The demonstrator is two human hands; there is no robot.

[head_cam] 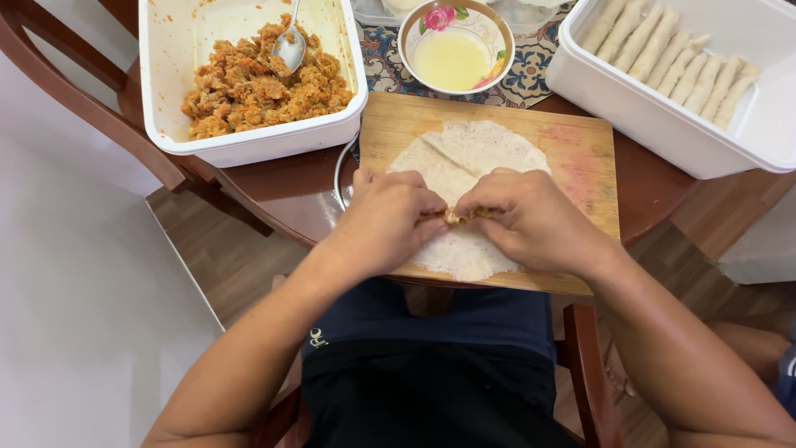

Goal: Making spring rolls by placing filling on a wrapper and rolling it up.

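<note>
Left hand (388,217) and right hand (521,217) pinching filling (458,217) on wrapper (464,158) (both fingers closed), bowl (454,46) behind

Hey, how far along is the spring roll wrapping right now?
Done: a row of finished rolls lies in the right white tub. In hand: left hand and right hand press filling onto a wrapper on the cutting board. Left: plenty of orange filling mix in the other tub.

Tub of filling (249,91), bowl (454,46) and box of rolls (672,83) hem the board (580,158).
</note>
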